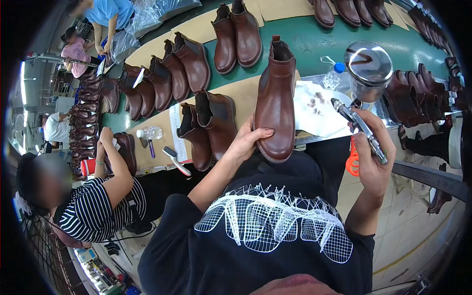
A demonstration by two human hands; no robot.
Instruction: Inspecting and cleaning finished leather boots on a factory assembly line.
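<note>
A brown ankle boot (276,98) is upright in front of me, its toe toward me and its pull tab at the top. My left hand (246,140) is closed around the left side of the toe, thumb across the leather. My right hand (376,164) grips a metal spray gun (361,129); its nozzle points up and left, toward the boot. A shiny silver cup (368,71) rises behind the nozzle and seems to belong to the gun, though the joint is hidden. Beside the hand hangs an orange coiled hose (352,158).
Dark-stained white paper (317,110) lies behind the gun, near a blue-capped clear bottle (334,73). More brown boots (216,120) line the green table (300,44). A brush (176,160) rests at its near edge. A co-worker in a striped shirt (101,206) works at my left.
</note>
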